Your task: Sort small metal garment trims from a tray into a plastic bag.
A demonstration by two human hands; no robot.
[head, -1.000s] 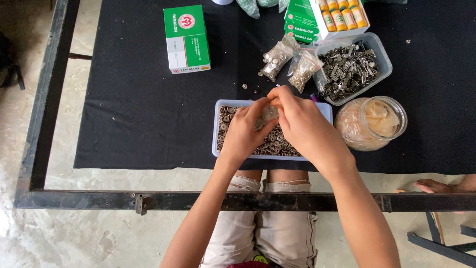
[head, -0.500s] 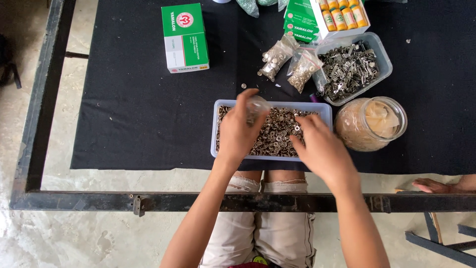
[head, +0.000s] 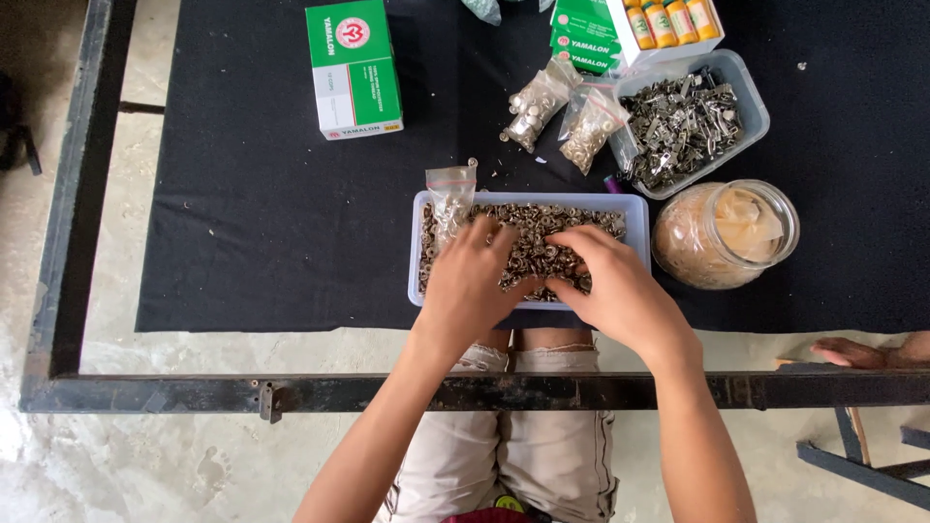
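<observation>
Both hands have dropped into the clear tray (head: 632, 208) of small metal eyelets (head: 542, 237), left hand (head: 472, 281) pinching a small zip bag (head: 450, 194) at its eleven o'clock corner, right hand (head: 610, 286) curling loosely, scooping eyelets, so bagging continues.

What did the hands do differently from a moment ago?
A second ago both hands met above the tray. Now they have dropped apart into the small metal pieces in the tray: the left hand holds the small clear bag at the tray's left end, the right hand scoops. The green box and jar stayed put.
</observation>
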